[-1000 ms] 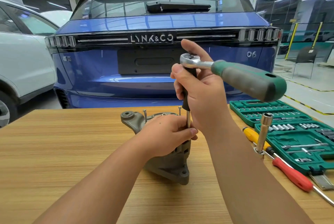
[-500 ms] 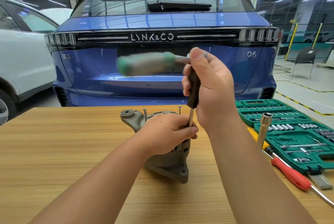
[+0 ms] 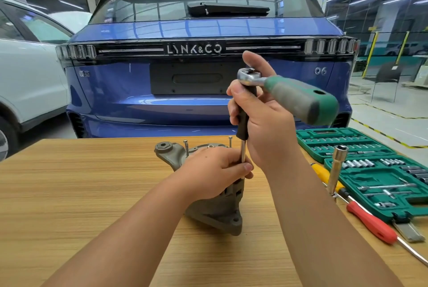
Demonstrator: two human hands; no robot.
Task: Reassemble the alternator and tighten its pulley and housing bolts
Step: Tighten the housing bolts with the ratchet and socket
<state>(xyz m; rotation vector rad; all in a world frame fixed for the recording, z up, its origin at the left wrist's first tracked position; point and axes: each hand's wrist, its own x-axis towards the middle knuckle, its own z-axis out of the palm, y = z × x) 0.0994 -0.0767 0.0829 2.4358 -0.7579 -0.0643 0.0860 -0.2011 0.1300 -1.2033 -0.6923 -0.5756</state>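
Grey metal, that is what the alternator (image 3: 215,205) is made of, and it stands on the wood table (image 3: 81,194), near the middle, close in front of me. From the head camera I see my left hand (image 3: 213,174) wrapped round its top, holding it down, with the fingers also curled by the thin steel rod of the driver (image 3: 243,133). My right hand (image 3: 264,124) is clamped on the driver's black grip, and a ratchet (image 3: 287,93) with a green handle sits on top of it, sticking out to the right. The rod goes straight down to a bolt at the near edge of the housing; I cannot see the bolt head under my fingers. Two more bolts (image 3: 185,146) stick up at the back, not yet driven down. I think the alternator is heavy and hard and will not bend, but it stands on a small foot, so it could tip when I turn. Holding the wide top looks best to me. To the right there is little room: a tall socket (image 3: 337,168) stands near my arm, with a red screwdriver (image 3: 370,224) and a green tool case (image 3: 382,180) beside it, so a wide swing might knock them. To the left the table has lots of room. A blue car (image 3: 139,92) is parked well behind the far edge.
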